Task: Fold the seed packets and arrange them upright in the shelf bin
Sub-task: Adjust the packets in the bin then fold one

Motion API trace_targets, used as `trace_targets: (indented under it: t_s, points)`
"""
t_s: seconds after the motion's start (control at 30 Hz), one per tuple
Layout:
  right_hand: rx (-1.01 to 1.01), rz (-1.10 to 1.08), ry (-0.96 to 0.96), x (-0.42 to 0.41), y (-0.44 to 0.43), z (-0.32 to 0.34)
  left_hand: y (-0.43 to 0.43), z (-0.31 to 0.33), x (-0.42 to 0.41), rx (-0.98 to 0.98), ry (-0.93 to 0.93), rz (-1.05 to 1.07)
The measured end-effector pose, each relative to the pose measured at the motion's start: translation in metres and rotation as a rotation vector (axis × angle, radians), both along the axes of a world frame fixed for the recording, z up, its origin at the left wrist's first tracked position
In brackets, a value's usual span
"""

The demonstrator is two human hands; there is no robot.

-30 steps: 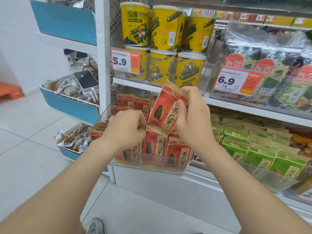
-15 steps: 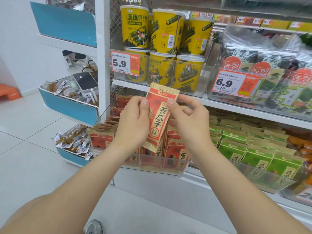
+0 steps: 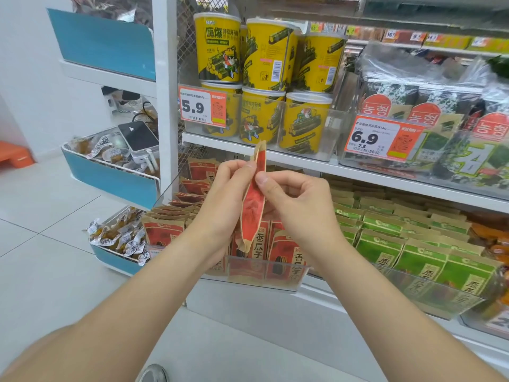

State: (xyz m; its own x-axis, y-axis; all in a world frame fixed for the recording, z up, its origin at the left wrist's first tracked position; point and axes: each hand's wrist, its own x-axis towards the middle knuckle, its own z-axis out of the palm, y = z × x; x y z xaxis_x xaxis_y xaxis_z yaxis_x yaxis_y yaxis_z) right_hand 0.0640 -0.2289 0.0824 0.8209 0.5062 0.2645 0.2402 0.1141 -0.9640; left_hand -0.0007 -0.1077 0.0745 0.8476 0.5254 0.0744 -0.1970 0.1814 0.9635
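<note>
The clear shelf bin had not moved, and its red seed packets stood upright behind the front wall. Above the bin, my left hand and right hand had closed in on each other. Half a second before, they had held the packet flat with its printed face towards me. Now the seed packet showed only as a narrow red strip, edge-on. My left fingers and my right thumb and forefinger pinched it, both hands curled on it. I took that as the fold under way. The packet was not yet in the bin, its lower tip hanging over the front row. I couldn't tell whether the crease was finished. My hands hid the bin's middle rows, and my left fingertips lay behind the packet.
</note>
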Motion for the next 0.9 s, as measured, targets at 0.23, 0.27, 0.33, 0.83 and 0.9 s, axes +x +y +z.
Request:
trace_targets:
  t_s: [0.23, 0.27, 0.33, 0.83, 0.9]
  points:
    - [0.015, 0.069, 0.205, 0.0013, -0.0019, 0.0039, -0.0033, -0.0028, -0.0017, 0.059, -0.021, -0.042]
    - [0.014, 0.070, 0.203, 0.0014, -0.0018, 0.0042, -0.0036, -0.0030, -0.0019, 0.073, -0.026, -0.047]
    - [0.008, 0.058, 0.174, 0.0014, -0.0017, 0.0037, -0.0033, -0.0035, -0.0020, 0.115, -0.026, -0.050]
    - [0.002, 0.016, -0.039, 0.0034, -0.0004, 0.0019, -0.0065, -0.0022, -0.0003, 0.064, -0.078, -0.051]
    - [-0.001, 0.026, -0.057, 0.0022, 0.0000, 0.0008, -0.0039, -0.0012, -0.0002, 0.023, -0.068, -0.028]
